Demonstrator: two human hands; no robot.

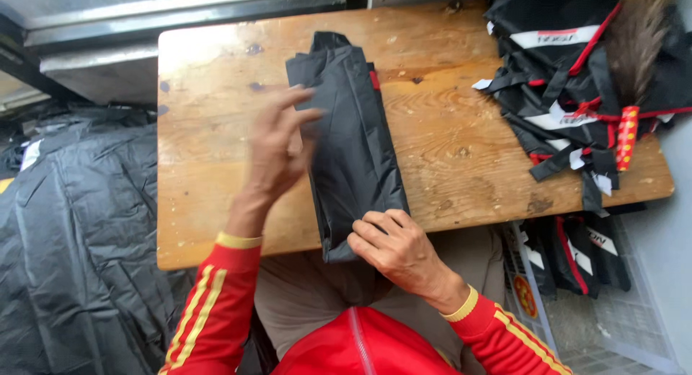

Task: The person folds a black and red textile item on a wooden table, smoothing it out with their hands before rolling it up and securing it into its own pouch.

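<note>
A folded black garment (353, 140), long and narrow with a small red tab near its far end, is laid lengthwise down the middle of a worn wooden table (461, 151), its near end hanging just over the table's front edge. The right hand (395, 244) is pressed flat on that near end, the fingers bent slightly and kept close together, with nothing gripped between them. The left hand (282, 146) is seen blurred at the garment's left edge, fingers spread wide and extended; whether the fabric is touched by them cannot be told. Both arms are clad in red sleeves (205, 310) trimmed with yellow stripes and cuffs.

At the table's far right corner, a heap of black items with red and white trim (559, 79) is piled, and a brown feather duster with a red patterned handle (634, 65) is laid across it. More black, red and white pieces are held in a pale crate (634, 303) below the table on the right. Dark crumpled sheeting (79, 238) is spread over the floor on the left.
</note>
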